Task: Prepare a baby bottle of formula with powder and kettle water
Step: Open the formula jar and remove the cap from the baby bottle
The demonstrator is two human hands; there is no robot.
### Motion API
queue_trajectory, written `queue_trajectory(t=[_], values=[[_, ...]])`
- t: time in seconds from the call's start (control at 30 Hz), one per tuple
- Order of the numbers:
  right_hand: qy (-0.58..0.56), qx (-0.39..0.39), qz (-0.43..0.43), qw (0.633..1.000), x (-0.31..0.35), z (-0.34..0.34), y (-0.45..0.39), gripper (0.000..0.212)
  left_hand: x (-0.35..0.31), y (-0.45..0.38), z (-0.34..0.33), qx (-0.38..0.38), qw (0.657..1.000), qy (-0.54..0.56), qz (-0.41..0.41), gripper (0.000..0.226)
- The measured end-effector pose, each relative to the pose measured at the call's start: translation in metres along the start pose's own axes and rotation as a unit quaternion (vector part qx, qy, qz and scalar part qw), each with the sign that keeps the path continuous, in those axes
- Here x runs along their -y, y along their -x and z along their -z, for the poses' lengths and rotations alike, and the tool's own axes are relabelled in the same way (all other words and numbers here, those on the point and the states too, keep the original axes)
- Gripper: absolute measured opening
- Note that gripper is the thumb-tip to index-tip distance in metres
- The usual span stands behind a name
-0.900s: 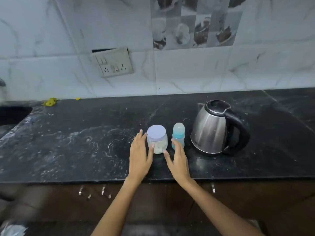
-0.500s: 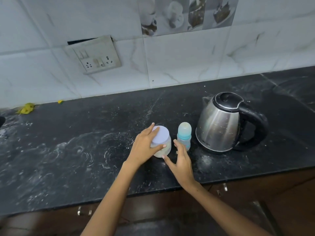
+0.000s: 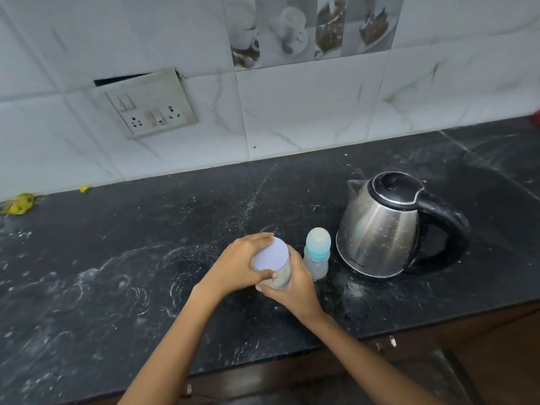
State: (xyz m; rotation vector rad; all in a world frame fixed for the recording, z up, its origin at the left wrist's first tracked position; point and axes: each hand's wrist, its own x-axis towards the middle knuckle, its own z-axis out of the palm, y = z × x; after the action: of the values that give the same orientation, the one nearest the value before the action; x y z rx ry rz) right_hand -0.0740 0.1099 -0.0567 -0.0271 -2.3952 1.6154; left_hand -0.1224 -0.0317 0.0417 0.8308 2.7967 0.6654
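Holding the powder jar (image 3: 276,276) on the dark surface (image 3: 117,258), the right hand (image 3: 295,287) wraps its body and the left hand (image 3: 242,267) grips the lid (image 3: 270,254). Keeping the jar flat while twisting should stop spills near the baby bottle (image 3: 317,252).

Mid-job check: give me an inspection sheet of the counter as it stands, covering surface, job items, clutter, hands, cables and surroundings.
Surface: black stone countertop, smeared with whitish dust and swirl marks.
Job's things: powder jar with pale lid on, some white powder inside; capped baby bottle upright just right of it; steel kettle, lid shut, black handle facing right, spout toward the wall.
Clutter: yellow scraps at the far left by the wall; a red thing at the right edge, too cut off to name.
Hands: left hand grips the lid from above; right hand wraps the jar body.
Cables: nothing seen.
Surroundings: marbled wall tiles, switch-and-socket plate hanging loose, dark cabinets below.
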Motion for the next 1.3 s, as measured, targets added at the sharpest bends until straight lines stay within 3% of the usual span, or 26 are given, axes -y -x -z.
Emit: queue_trajectory(t=[0.2,0.33,0.4,0.5,0.53,0.6,0.67,0.73,0.8,0.9,1.0,1.1,1.23,1.3], values=[[-0.011,-0.006,0.000,1.000,-0.003,0.000,-0.003,0.088,-0.019,-0.002,-0.005,-0.014,0.996,-0.087,0.020,0.078],[-0.006,-0.009,0.001,1.000,0.000,0.000,-0.002,0.090,-0.028,-0.001,-0.007,-0.062,0.976,-0.192,0.081,0.087],[-0.005,-0.013,0.008,1.000,0.002,0.001,-0.001,0.088,-0.024,-0.002,0.008,-0.065,0.974,-0.184,0.113,0.073],[-0.005,-0.012,0.009,1.000,0.003,0.002,-0.002,0.087,-0.012,-0.005,0.030,-0.006,0.984,-0.146,0.101,0.059],[-0.005,-0.010,0.007,1.000,0.003,0.002,-0.002,0.088,-0.009,-0.007,0.035,0.052,0.988,-0.119,0.081,0.059],[-0.004,-0.006,0.008,1.000,0.003,0.003,-0.003,0.089,-0.007,-0.012,0.035,0.172,0.982,-0.071,0.009,0.095],[-0.005,-0.002,0.008,1.000,0.002,0.002,-0.004,0.087,-0.006,-0.019,0.031,0.213,0.972,-0.077,-0.061,0.097],[-0.009,-0.002,-0.001,1.000,0.001,0.002,-0.004,0.082,-0.005,-0.024,0.023,0.179,0.974,-0.112,-0.084,0.085],[-0.011,0.002,-0.005,1.000,-0.001,0.003,-0.004,0.084,-0.013,-0.025,0.021,0.135,0.975,-0.172,-0.036,0.075],[0.000,0.011,-0.010,1.000,-0.003,0.004,-0.004,0.086,-0.026,-0.025,0.019,0.076,0.966,-0.246,0.031,0.082],[0.001,0.021,-0.013,1.000,-0.002,0.006,-0.006,0.085,-0.023,-0.030,0.024,0.159,0.971,-0.177,0.029,0.087],[0.010,0.033,-0.030,0.999,-0.002,0.008,-0.006,0.081,-0.021,-0.036,0.029,0.251,0.954,-0.158,-0.045,0.096],[0.006,0.045,-0.036,0.998,-0.002,0.012,-0.007,0.081,-0.031,-0.037,0.027,0.175,0.969,-0.173,-0.021,0.065],[0.010,0.052,-0.032,0.998,0.001,0.015,-0.007,0.080,-0.034,-0.035,0.022,0.125,0.967,-0.220,0.024,0.073]])
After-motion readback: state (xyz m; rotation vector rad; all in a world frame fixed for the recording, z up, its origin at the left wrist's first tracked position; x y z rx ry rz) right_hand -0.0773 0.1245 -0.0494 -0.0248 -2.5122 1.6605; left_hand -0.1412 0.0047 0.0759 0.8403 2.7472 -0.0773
